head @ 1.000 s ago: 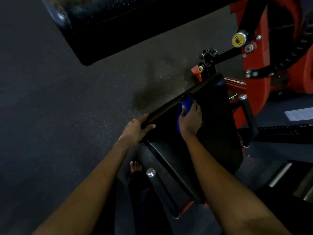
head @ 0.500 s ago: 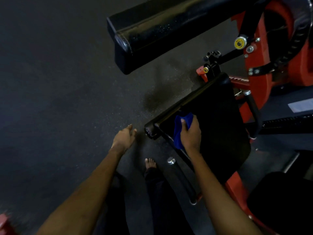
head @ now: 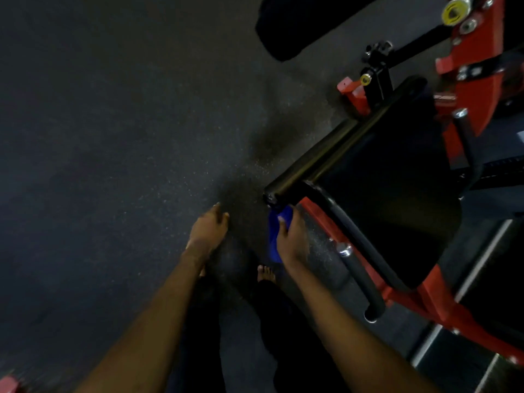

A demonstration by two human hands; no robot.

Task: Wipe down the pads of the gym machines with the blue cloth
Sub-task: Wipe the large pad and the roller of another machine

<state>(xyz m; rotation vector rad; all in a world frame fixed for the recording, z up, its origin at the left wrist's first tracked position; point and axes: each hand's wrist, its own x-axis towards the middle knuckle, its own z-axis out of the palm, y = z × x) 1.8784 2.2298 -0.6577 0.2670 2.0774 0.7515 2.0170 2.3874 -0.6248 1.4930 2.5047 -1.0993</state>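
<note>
Gripping the blue cloth (head: 274, 240) in my right hand (head: 292, 241) at the black pad's (head: 391, 177) seven-o'clock corner, my left hand (head: 208, 229) hangs loosely curled, empty.

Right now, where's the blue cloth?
Head view, centre: blue cloth gripped in the right hand, just below the near end of the black pad.

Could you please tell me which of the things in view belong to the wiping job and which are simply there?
Part of the job:
- blue cloth, gripped in the right hand
- black seat pad
- black roller pad along its edge
- upper black pad

Just there:
- left hand, empty, touching nothing
- red frame
- yellow knob
- side handle
- floor
</note>
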